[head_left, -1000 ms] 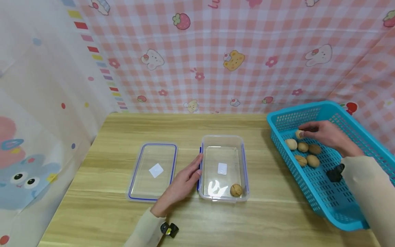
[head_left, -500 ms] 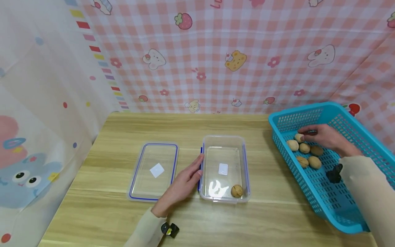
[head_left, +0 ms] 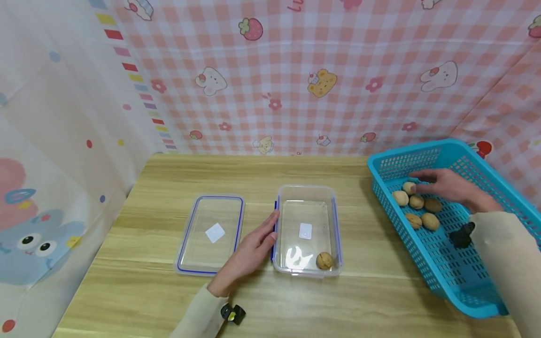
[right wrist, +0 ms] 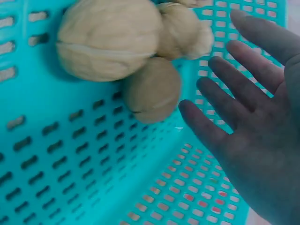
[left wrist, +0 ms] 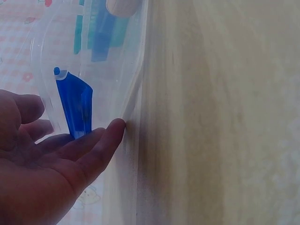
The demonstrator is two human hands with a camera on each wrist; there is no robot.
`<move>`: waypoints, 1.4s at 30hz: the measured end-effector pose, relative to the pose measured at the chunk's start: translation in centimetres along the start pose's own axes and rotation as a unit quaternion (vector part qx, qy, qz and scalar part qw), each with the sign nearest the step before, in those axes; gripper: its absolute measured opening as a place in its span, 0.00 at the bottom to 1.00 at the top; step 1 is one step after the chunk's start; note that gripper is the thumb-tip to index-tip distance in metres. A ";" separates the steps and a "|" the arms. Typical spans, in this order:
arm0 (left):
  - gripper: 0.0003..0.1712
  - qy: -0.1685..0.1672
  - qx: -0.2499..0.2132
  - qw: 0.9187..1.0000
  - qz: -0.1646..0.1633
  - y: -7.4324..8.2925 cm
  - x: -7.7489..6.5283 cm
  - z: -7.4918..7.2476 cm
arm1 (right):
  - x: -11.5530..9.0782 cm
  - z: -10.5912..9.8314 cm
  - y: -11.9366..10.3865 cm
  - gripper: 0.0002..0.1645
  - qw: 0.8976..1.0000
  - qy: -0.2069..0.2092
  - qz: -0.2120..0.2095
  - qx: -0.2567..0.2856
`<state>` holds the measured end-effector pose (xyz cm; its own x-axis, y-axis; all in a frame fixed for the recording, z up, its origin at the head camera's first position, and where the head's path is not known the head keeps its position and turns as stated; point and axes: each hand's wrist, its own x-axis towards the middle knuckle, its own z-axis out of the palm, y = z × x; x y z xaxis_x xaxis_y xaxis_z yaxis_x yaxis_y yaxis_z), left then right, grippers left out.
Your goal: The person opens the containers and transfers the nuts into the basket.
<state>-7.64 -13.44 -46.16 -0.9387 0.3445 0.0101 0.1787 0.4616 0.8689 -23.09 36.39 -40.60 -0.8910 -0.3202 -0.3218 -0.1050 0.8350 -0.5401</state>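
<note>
A clear plastic food box [head_left: 291, 192] with blue clips stands mid-table, one walnut [head_left: 324, 260] in its near right corner. My left hand [head_left: 253, 246] touches its left side with extended fingers; a blue clip [left wrist: 75, 105] lies by them in the left wrist view. In the blue-green basket [head_left: 448, 267], several walnuts lie grouped at the left, among them a pale walnut [head_left: 409, 188] at the back. Over that one is my right hand [head_left: 452, 188]. In the right wrist view its fingers [right wrist: 243, 89] are spread and hold nothing, beside the walnuts [right wrist: 110, 42].
Left of the box, the clear lid [head_left: 207, 253] with a blue seal lies flat, a white label [head_left: 215, 233] on it. A checked cloth [head_left: 270, 70] hangs behind the table [head_left: 177, 305]; a pale printed cloth [head_left: 55, 117] hangs at the left.
My right hand has set the pale walnut down slightly nearer the others, and its fingers have loosened from it. The left hand stays against the box. The head view has shifted a little.
</note>
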 end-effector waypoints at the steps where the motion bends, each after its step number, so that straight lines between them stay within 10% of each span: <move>1: 0.30 0.000 0.000 1.000 0.000 0.0 0.0 0.0 | -0.2 -0.2 -0.2 0.43 1.000 -0.002 0.002 0.003; 19: 0.30 0.003 0.006 1.000 0.000 0.0 0.3 -0.1 | -4.9 -2.5 -6.0 0.35 0.996 0.063 -0.068 -0.010; 42: 0.30 0.001 -0.001 1.000 0.003 -0.1 0.2 0.1 | -12.1 1.4 -12.4 0.22 0.967 0.225 -0.101 0.061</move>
<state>-7.81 -13.32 -46.26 -0.9381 0.3459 0.0162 0.1839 0.4580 0.8697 -10.40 29.34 -31.09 -0.9625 -0.2212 0.1570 -0.2692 0.7077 -0.6532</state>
